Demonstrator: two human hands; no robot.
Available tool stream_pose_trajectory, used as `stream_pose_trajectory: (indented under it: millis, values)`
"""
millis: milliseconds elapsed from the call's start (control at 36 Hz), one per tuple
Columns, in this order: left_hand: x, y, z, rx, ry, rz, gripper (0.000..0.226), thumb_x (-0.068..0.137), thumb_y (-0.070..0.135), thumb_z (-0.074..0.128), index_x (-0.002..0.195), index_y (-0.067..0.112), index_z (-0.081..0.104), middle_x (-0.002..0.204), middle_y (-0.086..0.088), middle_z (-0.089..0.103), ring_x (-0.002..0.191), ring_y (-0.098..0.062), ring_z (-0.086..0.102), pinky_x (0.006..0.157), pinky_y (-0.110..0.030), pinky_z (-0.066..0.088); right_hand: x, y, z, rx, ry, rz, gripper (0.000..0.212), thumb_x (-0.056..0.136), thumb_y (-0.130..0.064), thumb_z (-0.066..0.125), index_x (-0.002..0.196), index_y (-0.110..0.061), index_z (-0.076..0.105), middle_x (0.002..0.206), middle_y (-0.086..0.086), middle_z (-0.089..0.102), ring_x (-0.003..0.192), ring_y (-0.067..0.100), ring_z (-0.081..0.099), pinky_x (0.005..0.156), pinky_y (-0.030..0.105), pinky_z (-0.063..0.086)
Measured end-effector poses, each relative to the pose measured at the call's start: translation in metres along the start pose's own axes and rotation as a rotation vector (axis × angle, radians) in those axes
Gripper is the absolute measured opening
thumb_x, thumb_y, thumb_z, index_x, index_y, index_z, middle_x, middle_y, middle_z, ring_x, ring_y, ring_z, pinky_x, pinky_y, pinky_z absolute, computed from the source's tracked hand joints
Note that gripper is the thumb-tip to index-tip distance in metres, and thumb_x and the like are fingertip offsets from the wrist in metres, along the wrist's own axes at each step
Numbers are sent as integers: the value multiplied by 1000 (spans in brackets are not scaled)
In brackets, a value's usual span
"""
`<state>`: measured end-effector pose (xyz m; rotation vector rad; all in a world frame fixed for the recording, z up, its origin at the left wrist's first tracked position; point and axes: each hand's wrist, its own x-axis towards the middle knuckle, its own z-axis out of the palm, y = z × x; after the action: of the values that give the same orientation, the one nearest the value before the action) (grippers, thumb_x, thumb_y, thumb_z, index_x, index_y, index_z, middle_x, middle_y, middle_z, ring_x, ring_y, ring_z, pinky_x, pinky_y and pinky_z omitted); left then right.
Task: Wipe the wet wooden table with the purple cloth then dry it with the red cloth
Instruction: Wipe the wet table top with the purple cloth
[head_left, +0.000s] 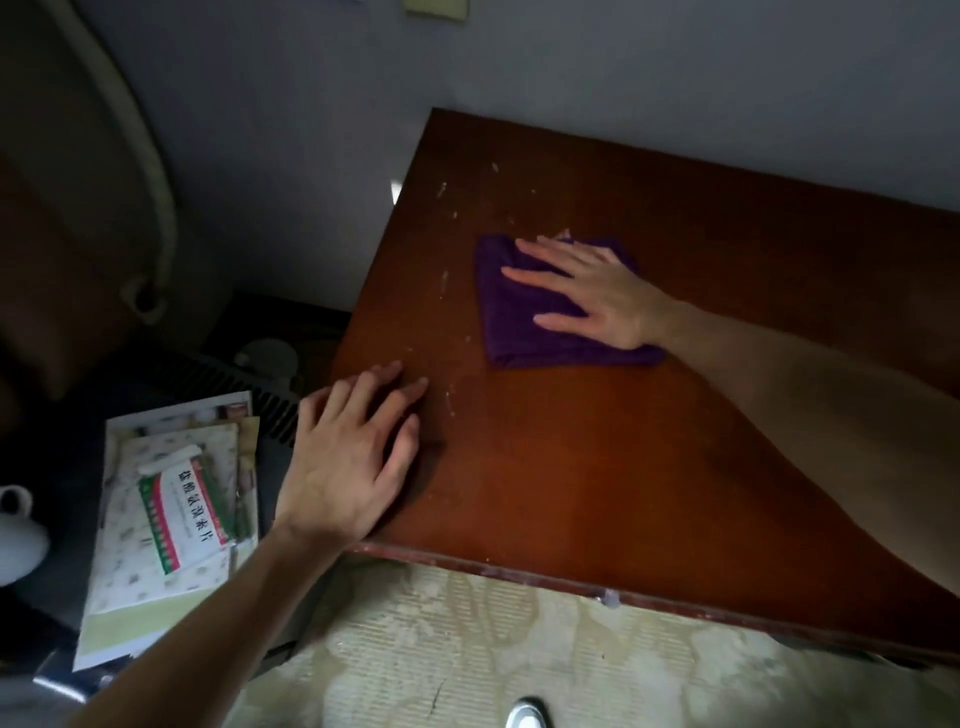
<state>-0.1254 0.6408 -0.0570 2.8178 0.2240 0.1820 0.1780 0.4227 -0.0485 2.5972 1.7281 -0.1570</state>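
Now the right hand (597, 293) lies flat on the purple cloth (540, 306), fingers straight and spread, palm pressing the folded cloth onto the wooden table (597, 467). The fingertips point toward the table's left edge, and the cloth shows past them on that side as well as below the heel of the hand. Beyond the fingertips a strip of bare wood runs to the left edge, marked with pale scuffs and specks. Behind the hand, toward the grey wall (571, 67), more bare wood reaches the far edge, which sits against that wall. On the near side of the hand a broad stretch of tabletop runs to the front edge, where the rim looks chipped and worn. The right forearm crosses the table's right part.

The left hand (353, 457) rests open near the front left corner, fingers straight and slightly spread on the wood, its heel at the table's edge and its outer side hanging past the left edge. It is well apart from the cloth, with bare wood between them.

Left of this hand, lower than the tabletop, lies a stack of papers (156, 545) with a red, green and white box (179, 514) on top. Farther left stands a white jug (18, 535). Below the front edge is pale patterned flooring (467, 649). No red cloth is in view.
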Motion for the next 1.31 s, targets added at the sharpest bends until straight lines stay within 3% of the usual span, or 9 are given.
stream_pose_trajectory:
  millis: [139, 444, 583, 722, 944, 1167, 1306]
  values:
    - [0, 2, -1, 15, -67, -26, 48, 102, 45, 31, 143, 31, 51, 150, 4, 46, 137, -20, 43, 106, -41, 28, 45, 43, -10, 19, 38, 70, 68, 99, -76, 20, 161, -48, 19, 173, -8, 12, 159, 19, 14, 121, 48, 21]
    - [4, 2, -5, -64, -62, -30, 47, 102, 43, 34, 141, 29, 56, 150, 5, 48, 136, -16, 46, 104, -38, 33, 126, 98, -28, 128, 83, 356, 95, 76, -97, 0, 159, -53, 15, 173, -5, 11, 159, 22, 11, 125, 48, 11]
    - [4, 2, -6, -76, -39, -30, 46, 101, 41, 36, 140, 29, 57, 149, 5, 50, 134, -16, 48, 104, -37, 32, 153, 93, -26, 177, 128, 620, 74, 95, -82, 22, 161, -50, 15, 174, 0, 11, 159, 25, 10, 127, 50, 6]
    - [4, 2, -5, -86, -36, -30, 48, 102, 43, 32, 139, 28, 58, 149, 5, 49, 134, -16, 47, 105, -40, 33, 152, 79, -25, 184, 120, 690, 74, 99, -77, 17, 164, -42, 9, 174, 4, 4, 160, 26, 1, 128, 51, 0]
    - [2, 2, -5, -65, 39, -42, 43, 99, 39, 37, 128, 16, 57, 125, 1, 54, 114, -21, 51, 99, -35, 30, 121, 11, -12, 180, 110, 753, 71, 102, -72, 16, 164, -41, 5, 174, 2, -2, 160, 25, -6, 128, 50, -4]
    - [-1, 0, -1, -122, 116, -73, 35, 96, 39, 40, 118, 14, 53, 119, -7, 51, 108, -30, 51, 92, -44, 34, 49, -116, 10, 138, 160, 674, 68, 101, -69, 22, 163, -43, 13, 174, 0, 8, 160, 25, 3, 128, 47, 4]
    - [-5, 1, -4, -231, 249, -98, 30, 94, 34, 45, 110, 10, 54, 113, -13, 51, 103, -36, 52, 86, -49, 40, -13, -205, 24, 101, 206, 589, 72, 97, -67, 20, 163, -39, 25, 172, 4, 19, 159, 29, 15, 127, 51, 14]
